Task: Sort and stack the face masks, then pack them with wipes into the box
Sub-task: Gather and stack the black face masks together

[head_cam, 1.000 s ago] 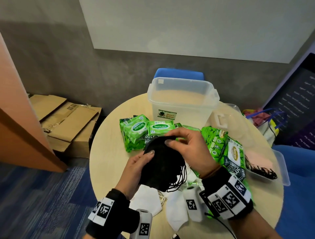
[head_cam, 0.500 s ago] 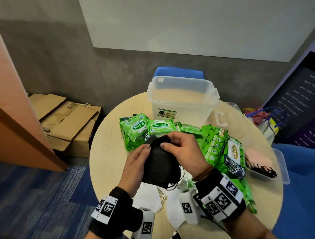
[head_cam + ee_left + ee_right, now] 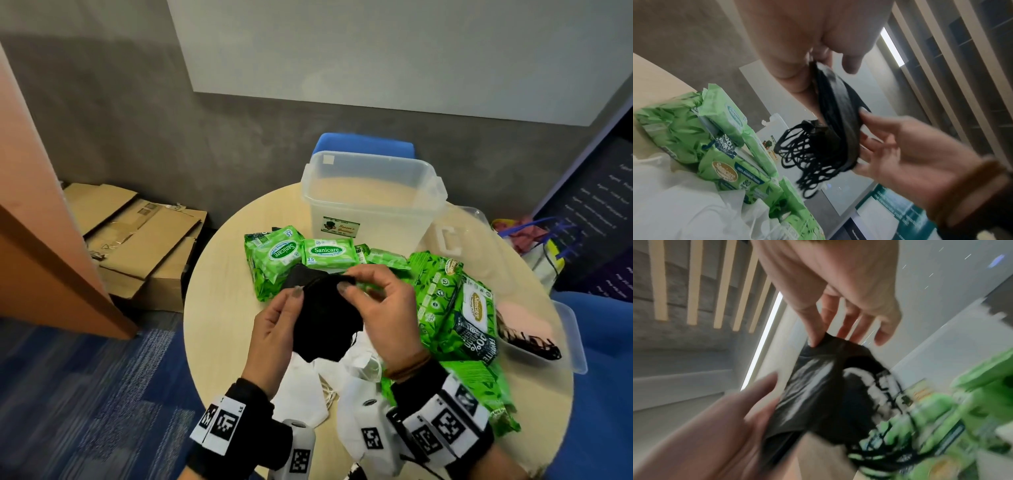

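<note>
Both hands hold a stack of black face masks above the middle of the round table. My left hand grips the stack's left side, thumb on top. My right hand pinches the top edge of the stack between thumb and forefinger. The black ear loops dangle tangled beneath the stack. White masks lie on the table under my hands. Green wipes packs sit between the hands and the clear plastic box at the table's far side. The right wrist view is blurred.
More green wipes packs pile at the right. A clear lid lies beside the box. A shallow clear tray with pink masks and black loops sits at the table's right edge. A blue chair stands behind the box; flattened cardboard lies on the floor at the left.
The black mask stack has been squeezed narrower between the two hands and lifted slightly toward the wipes; the right hand's fingers have moved to pinch its top edge.
</note>
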Tool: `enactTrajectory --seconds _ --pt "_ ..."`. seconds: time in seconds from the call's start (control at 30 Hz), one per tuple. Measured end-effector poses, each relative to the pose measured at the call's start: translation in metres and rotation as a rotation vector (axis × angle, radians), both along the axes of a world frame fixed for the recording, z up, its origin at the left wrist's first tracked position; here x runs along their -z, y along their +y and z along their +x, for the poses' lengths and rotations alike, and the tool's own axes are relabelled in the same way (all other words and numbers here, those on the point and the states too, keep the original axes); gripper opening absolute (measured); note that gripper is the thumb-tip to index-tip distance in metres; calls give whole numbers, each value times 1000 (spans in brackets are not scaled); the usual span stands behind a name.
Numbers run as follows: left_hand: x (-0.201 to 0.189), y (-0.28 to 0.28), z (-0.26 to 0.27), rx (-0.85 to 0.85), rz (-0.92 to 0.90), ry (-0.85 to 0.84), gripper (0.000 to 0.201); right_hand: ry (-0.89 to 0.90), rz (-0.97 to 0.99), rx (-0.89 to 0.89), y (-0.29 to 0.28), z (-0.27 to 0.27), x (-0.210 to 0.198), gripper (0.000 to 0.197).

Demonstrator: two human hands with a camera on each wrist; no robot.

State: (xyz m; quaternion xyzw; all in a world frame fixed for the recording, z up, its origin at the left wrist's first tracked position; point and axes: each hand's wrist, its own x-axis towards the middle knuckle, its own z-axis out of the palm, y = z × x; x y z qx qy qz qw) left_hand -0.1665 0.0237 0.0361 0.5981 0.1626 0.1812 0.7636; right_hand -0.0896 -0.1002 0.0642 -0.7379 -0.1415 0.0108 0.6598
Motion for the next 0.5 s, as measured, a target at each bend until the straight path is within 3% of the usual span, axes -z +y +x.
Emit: enactTrajectory --seconds 0.1,0.3,0.33,0.43,0.5 --pt "-2 13 -2 -16 -27 54 40 15 127 -83 -20 19 -21 22" --pt "-20 32 9 111 41 79 60 32 -93 -490 -25 37 -57 18" --pt "-25 31 12 150 66 62 55 36 -99 -528 -17 35 -56 19" --pt "-30 25 17 190 194 5 9 -49 -143 -475 9 27 -41 18" --pt "-20 27 15 175 272 -22 20 -144 -207 -327 22 22 -21 13"
